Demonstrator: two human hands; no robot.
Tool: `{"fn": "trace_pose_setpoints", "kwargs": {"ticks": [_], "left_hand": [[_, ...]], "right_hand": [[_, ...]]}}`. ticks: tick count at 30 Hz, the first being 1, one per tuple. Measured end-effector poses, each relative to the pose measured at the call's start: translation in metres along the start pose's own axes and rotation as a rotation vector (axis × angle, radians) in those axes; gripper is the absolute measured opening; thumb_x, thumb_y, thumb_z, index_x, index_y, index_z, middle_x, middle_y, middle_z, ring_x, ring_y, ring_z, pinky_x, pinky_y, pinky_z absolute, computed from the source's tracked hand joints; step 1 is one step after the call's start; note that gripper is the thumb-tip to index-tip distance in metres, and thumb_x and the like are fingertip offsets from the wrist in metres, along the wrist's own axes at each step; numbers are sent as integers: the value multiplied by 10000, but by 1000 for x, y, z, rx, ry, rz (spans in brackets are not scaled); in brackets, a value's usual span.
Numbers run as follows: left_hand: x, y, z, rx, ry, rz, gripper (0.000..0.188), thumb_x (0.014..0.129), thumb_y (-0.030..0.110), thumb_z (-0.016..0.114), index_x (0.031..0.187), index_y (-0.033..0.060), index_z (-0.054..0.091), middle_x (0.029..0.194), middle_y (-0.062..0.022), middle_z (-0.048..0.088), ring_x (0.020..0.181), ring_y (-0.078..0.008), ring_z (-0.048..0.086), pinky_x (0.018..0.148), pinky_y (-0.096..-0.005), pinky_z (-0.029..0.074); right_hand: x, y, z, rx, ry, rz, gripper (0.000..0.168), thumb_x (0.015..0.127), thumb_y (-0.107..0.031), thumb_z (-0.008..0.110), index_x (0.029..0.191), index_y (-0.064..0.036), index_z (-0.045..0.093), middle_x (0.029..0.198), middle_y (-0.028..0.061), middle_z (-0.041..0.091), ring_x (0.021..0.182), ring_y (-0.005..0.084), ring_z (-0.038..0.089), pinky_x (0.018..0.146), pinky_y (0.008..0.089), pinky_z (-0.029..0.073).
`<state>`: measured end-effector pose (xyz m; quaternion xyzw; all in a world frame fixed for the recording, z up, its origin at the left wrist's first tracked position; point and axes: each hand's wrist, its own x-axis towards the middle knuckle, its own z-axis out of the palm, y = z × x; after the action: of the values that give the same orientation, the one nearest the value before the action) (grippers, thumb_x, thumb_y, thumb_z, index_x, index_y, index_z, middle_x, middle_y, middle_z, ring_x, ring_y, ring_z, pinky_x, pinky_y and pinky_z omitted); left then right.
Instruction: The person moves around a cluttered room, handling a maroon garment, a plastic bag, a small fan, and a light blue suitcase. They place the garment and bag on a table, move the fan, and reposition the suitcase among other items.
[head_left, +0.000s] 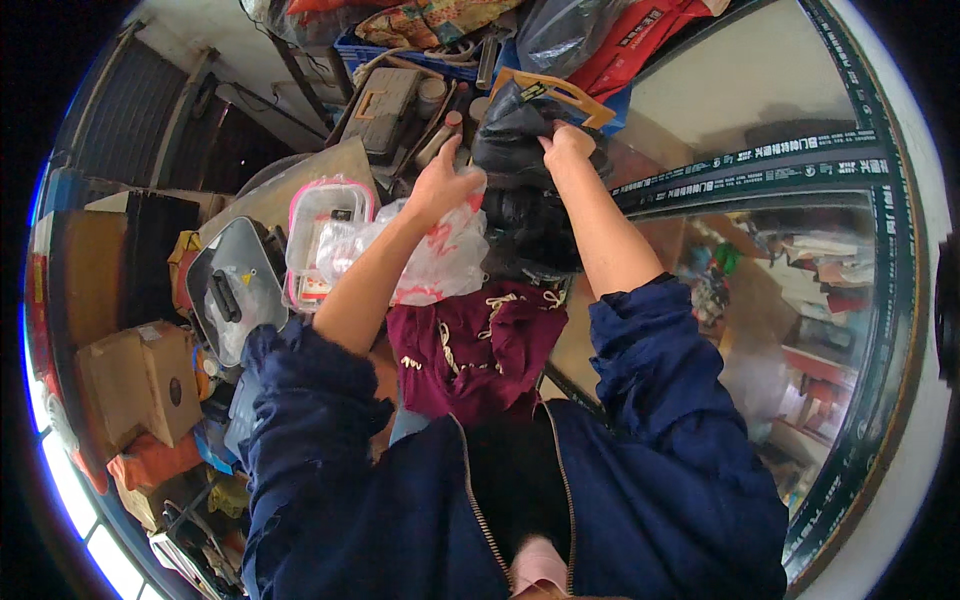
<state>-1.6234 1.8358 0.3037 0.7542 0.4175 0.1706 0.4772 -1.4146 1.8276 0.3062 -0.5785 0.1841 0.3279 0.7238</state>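
My right hand (568, 144) pinches the edge of a black bag or garment (510, 135) with a shiny surface, at the top centre. To its left, my left hand (448, 184) is over a white plastic bag (450, 255) with red print; its fingers are spread, and whether they grip the bag cannot be told. More black material (525, 225) lies between my forearms. A maroon cloth (480, 337) with cream cords is spread nearer my body. Clear plastic containers with a pink rim (330, 182) stand left of the white bag.
A toolbox (381, 105) and bottles (450, 124) stand beyond my left hand. A grey plastic bin (244, 255) and cardboard boxes (139, 375) are at the left. Large framed glass panes (750, 157) lean or lie at the right. A blue crate (450, 67) stands at the top.
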Motion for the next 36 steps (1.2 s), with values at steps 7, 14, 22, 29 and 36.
{"fn": "trace_pose_setpoints", "kwargs": {"ticks": [7,14,22,29,36], "left_hand": [[62,-50,49,-171,-35,-213,859,671,338,644,1368,205,160,989,-232,566,895,-270,571,775,-319,424],[76,-67,66,-432,-3,-189,673,731,408,656,1197,-16,419,1019,-136,565,940,-182,520,810,-290,409],[109,-44,69,368,-119,-264,830,710,666,461,1011,-105,520,998,-284,551,980,-360,532,833,-391,412],[117,-35,77,182,-4,-331,735,710,600,531,1140,7,484,1050,-191,567,1000,-316,529,849,-375,399],[82,-36,52,-537,1,-462,706,743,554,561,1094,-54,497,958,-122,560,880,-200,526,759,-317,428]], "right_hand": [[39,-23,-56,-1059,-532,-1187,442,727,-299,662,997,35,559,969,178,583,881,283,567,771,349,438],[45,-44,-108,-788,-482,-222,528,693,-402,685,1008,-5,535,921,88,561,778,175,562,575,312,479],[64,-56,-128,-1079,-221,11,509,717,-485,597,900,-11,572,728,86,561,538,204,547,421,313,443],[90,-40,-125,-853,-129,24,544,696,-488,594,1011,-48,535,924,125,557,768,265,568,624,415,478],[75,-67,-158,-727,-290,84,481,734,-536,551,958,-110,548,836,28,571,725,181,557,599,344,454]]}}
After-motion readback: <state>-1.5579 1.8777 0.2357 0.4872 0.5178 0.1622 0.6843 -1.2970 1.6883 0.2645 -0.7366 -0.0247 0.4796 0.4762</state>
